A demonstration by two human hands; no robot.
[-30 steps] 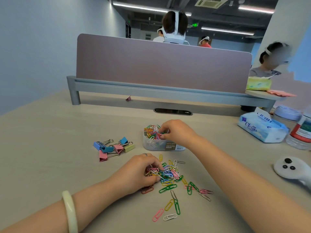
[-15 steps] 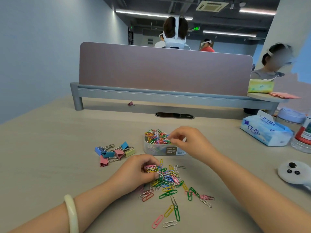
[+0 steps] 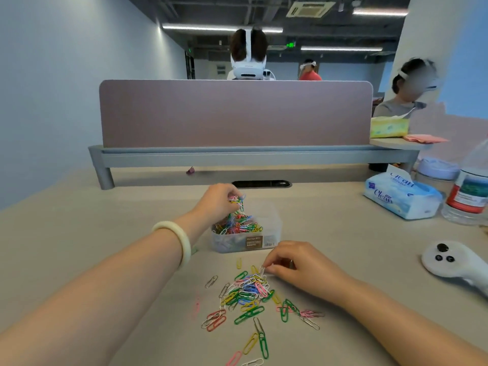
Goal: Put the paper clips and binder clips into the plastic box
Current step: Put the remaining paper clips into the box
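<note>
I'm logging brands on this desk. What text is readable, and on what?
"Clean": tissue pack, printed twice.
Label on the box: too small to read.
Label on the bottle: blurred.
Green ceiling sign: too small to read.

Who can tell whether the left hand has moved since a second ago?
Yes. The left hand went from the loose paper clips forward to above the plastic box, gripping a bunch of clips.

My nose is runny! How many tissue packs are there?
2. The blue tissue pack lies on the desk, far right; the yellow tissue pack sits on the raised shelf behind it. More could be hidden.
</note>
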